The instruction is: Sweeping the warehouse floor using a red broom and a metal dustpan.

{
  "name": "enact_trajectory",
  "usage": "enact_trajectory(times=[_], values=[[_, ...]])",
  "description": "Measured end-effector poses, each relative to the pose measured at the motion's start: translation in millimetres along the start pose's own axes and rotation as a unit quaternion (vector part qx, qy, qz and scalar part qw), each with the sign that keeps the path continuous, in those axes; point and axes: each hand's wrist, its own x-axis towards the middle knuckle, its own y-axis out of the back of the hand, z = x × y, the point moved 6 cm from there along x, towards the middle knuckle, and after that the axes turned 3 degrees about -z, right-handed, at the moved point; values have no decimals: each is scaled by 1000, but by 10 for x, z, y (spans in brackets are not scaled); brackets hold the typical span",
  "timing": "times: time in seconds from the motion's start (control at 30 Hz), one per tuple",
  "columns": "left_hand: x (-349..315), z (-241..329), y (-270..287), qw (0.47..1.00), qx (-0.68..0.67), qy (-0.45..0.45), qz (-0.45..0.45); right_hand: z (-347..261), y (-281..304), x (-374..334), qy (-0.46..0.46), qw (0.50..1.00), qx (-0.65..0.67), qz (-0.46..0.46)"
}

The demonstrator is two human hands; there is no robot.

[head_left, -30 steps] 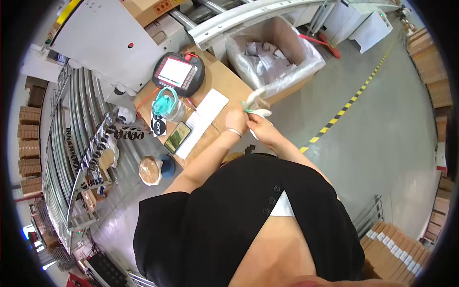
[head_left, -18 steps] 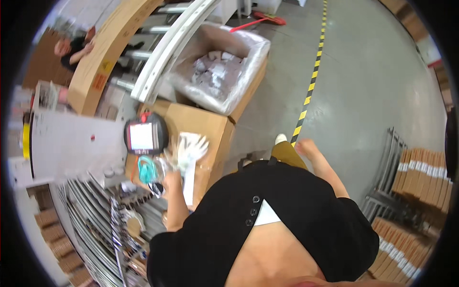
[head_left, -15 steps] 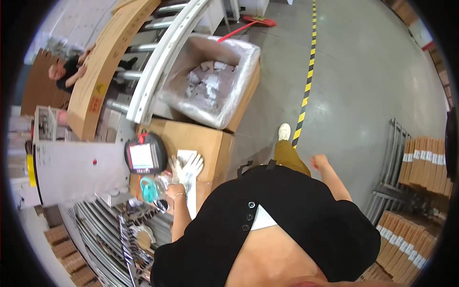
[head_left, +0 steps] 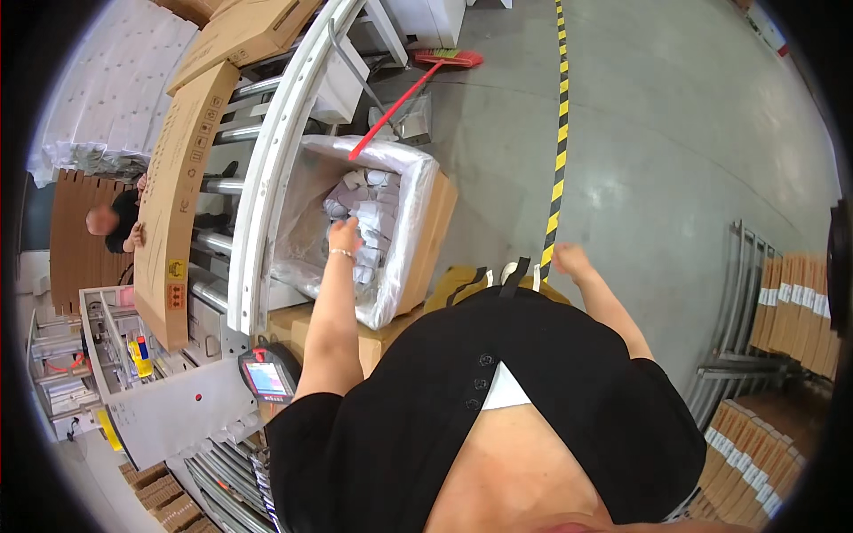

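My left hand, a bracelet at its wrist, hangs over a large carton lined with clear plastic. Its fingers look loosely curled, and I see nothing in them. Crumpled white and grey scraps lie inside the carton below it; I cannot make out any contact. Out to the right, my right hand is held in a loose fist above the grey floor, beside a yellow-and-black floor stripe. Nothing shows in that fist. A black device with a lit screen rests near my left elbow.
A roller conveyor runs along the left, carrying a long brown carton. Behind it, a person has hands on that carton. A red broom leans past the lined carton. Flat cartons fill racks at right.
I have moved forward, so the lined carton is closer. My left hand has gone from beside white gloves on a box to above the lined carton. The gloves are out of sight.
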Motion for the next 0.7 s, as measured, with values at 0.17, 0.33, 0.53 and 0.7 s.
enact_trajectory(times=[0.17,0.33,0.53,0.7], values=[[822,768,-633,998,-61,32,-4,-1533,-266,257,31,992,75,-98],[2128,702,-730,994,-14,103,-17,-2419,-702,761,30,981,80,-173],[2727,495,-1022,986,-17,165,36,-3214,-810,1217,-68,983,13,-169],[2715,401,-964,944,21,326,-53,-3842,-1299,1719,-34,973,-5,-228]])
